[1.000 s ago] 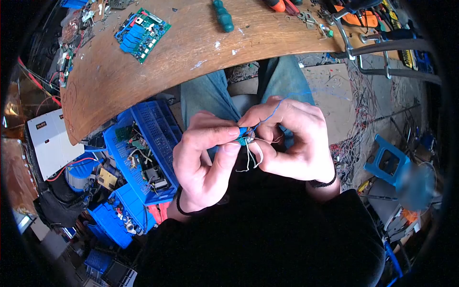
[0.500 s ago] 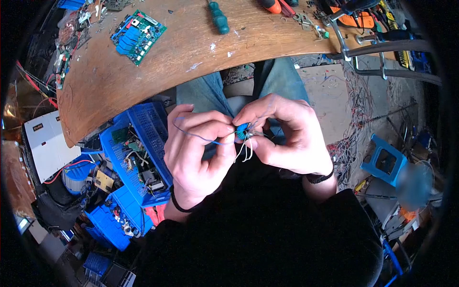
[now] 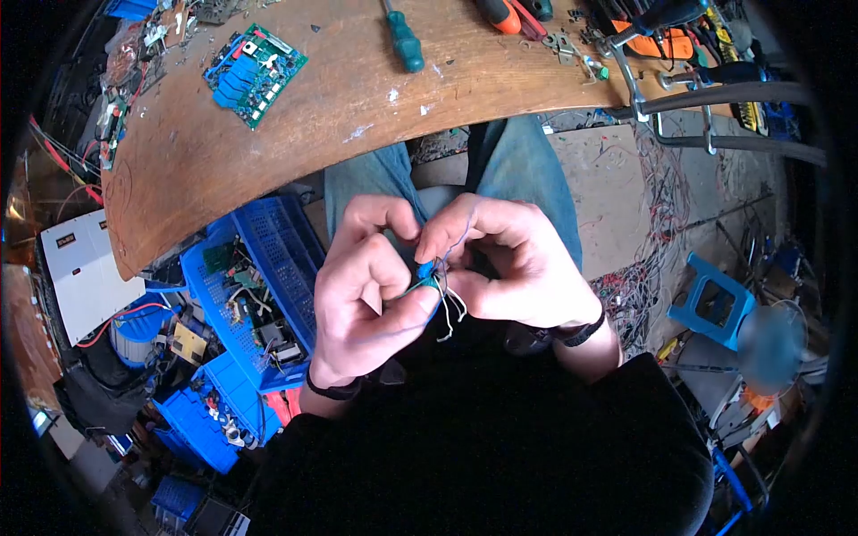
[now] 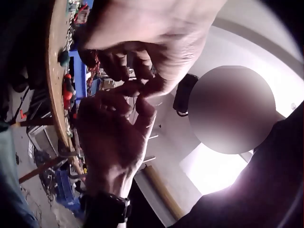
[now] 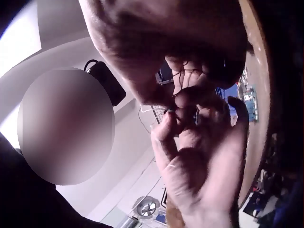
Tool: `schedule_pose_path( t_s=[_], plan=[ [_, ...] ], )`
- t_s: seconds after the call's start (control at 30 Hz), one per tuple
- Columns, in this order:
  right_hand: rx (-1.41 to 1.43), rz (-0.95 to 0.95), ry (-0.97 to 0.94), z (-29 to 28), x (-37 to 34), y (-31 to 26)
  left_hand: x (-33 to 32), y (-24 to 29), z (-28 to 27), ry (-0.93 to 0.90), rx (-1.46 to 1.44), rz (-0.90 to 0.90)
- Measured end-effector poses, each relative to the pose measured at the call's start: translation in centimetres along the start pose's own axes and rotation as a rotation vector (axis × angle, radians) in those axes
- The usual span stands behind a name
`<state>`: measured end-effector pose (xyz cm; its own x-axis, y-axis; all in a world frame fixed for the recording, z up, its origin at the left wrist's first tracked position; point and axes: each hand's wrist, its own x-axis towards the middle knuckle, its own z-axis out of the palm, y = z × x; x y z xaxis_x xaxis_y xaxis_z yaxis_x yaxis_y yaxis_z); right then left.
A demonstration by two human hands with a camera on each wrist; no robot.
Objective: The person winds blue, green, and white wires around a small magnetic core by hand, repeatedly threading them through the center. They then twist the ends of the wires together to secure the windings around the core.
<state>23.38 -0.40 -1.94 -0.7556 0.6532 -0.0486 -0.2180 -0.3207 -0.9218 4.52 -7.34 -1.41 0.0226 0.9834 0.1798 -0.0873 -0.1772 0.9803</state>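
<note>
A small blue-wound coil (image 3: 425,268) with thin pale wire ends (image 3: 453,308) is held between both hands in the head view. My left hand (image 3: 362,295) pinches its lower left side with the thumb and a bent finger. From the other side, my right hand (image 3: 514,263) grips it between index finger and thumb. A thin blue wire (image 3: 465,234) crosses the right fingers, and another stretch runs over the left thumb. In the left wrist view the left hand (image 4: 152,38) and right hand (image 4: 111,137) meet at the fingertips; the coil is too dark to make out there.
A wooden bench (image 3: 295,152) curves ahead, bearing a green circuit board (image 3: 255,76), a green screwdriver (image 3: 407,49) and metal clamps (image 3: 632,76). Blue crates (image 3: 290,286) of parts stand at the left. A blue stool (image 3: 712,299) and loose wires (image 3: 666,192) are at the right.
Both hands have shifted slightly left with the coil. The left index finger has lifted and bent away, and the blue wire loop that stood over the left hand now lies lower, across the thumb.
</note>
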Motion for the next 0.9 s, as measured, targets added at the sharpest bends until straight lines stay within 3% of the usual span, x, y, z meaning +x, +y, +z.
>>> schedule_pose_path(
  t_s=[0.13, 0.2, 0.3, 0.33, 0.4, 0.43, 0.6, 0.73, 0.8, 0.9],
  plan=[
    [0.032, -0.009, 0.01, 0.0, 0.5, 0.6, -0.1, -1.4, -0.5, 0.062, -0.029, 0.079],
    [0.035, 0.043, 0.02, -0.2, 0.7, 0.5, -0.6, -1.1, 0.3, 0.23, 0.073, 0.031],
    [0.192, 0.035, -0.003, -0.1, 1.1, 1.1, 0.0, -2.1, 1.6, 0.448, -0.096, 0.08],
    [0.317, 0.027, -0.009, 0.1, 1.1, 1.2, 0.2, -2.2, 1.3, 0.457, -0.199, -0.001],
    [0.303, 0.022, -0.027, -1.2, 1.2, 1.5, 0.5, -1.6, 0.2, 0.442, -0.559, -0.111],
    [0.409, -0.018, 0.006, -1.6, 1.2, 2.0, 1.1, -0.8, -0.1, 0.499, -0.602, -0.128],
    [0.335, -0.112, -0.024, -2.5, 1.2, 1.5, 1.5, -1.2, -3.2, 0.51, -0.736, -0.079],
    [0.384, -0.134, -0.026, -2.0, 1.3, 1.8, 1.2, 0.1, -1.2, 0.497, -0.535, -0.044],
    [0.42, -0.114, 0.009, -1.6, 1.3, 1.4, 0.9, 0.7, -0.4, 0.476, 0.202, -0.034],
    [0.318, -0.035, 0.025, -1.9, 1.1, 0.7, 0.3, 1.0, -0.2, 0.311, 0.491, 0.006]
  ],
)
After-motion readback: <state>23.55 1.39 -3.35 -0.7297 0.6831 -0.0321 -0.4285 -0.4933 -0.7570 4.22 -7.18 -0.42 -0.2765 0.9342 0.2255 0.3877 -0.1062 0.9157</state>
